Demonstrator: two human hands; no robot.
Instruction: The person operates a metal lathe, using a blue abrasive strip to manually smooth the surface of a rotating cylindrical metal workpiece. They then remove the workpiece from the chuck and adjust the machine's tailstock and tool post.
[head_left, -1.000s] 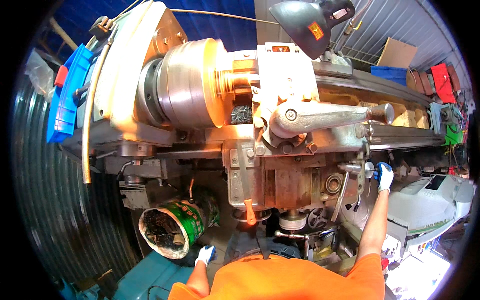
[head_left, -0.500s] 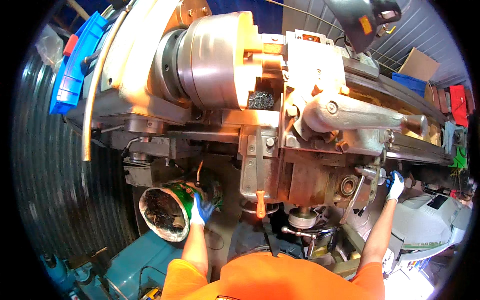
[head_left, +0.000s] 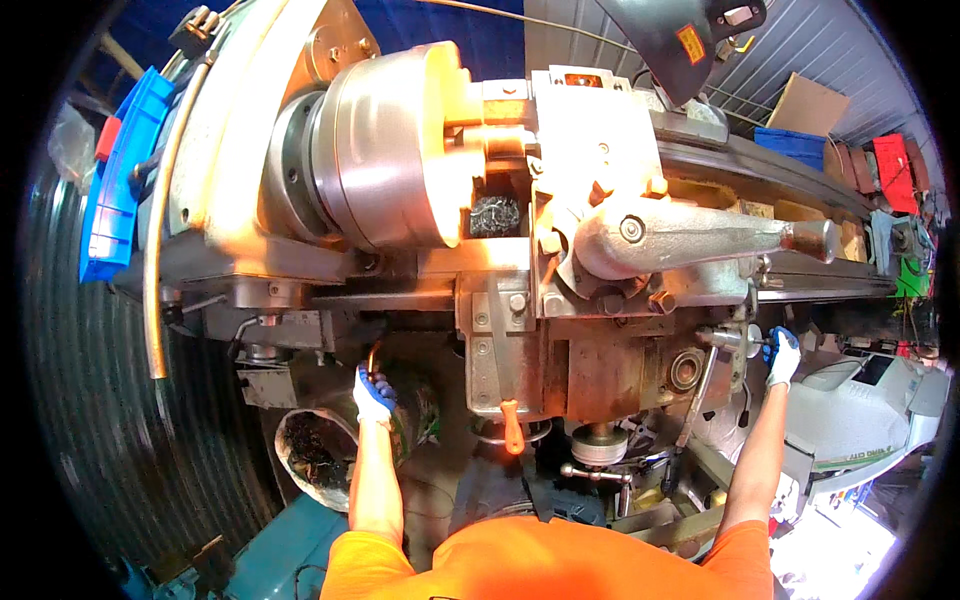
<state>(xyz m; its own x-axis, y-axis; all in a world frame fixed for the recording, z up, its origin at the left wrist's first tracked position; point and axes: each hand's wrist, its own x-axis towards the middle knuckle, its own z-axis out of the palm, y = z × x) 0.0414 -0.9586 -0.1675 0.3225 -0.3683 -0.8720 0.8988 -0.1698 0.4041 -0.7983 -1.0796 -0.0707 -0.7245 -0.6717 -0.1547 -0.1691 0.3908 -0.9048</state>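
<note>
My left hand point(head_left: 375, 393), in a white glove with blue-coated fingers, is closed round the lower end of a thin copper-coloured lever point(head_left: 374, 354) under the lathe's headstock. Below that hand lies a round, open-mouthed container point(head_left: 318, 450) of dark scraps. My right hand point(head_left: 782, 357), gloved alike, is closed at a small handle at the right end of the carriage point(head_left: 620, 365); its fingers partly hide the handle. Above and between my hands are the large metal chuck point(head_left: 385, 150) and the tool post with its thick grey lever point(head_left: 690, 235).
A file with an orange handle point(head_left: 512, 430) hangs at the carriage front. A long hose or rod point(head_left: 155, 290) and a blue tray point(head_left: 122, 190) are at left. The dark shield point(head_left: 680, 45) juts in above. A grey machine cover point(head_left: 850, 415) stands beside my right arm.
My left hand has risen from beside the container to the lever and closed on it. My right hand stays at the carriage handle. The whole view has shifted slightly.
</note>
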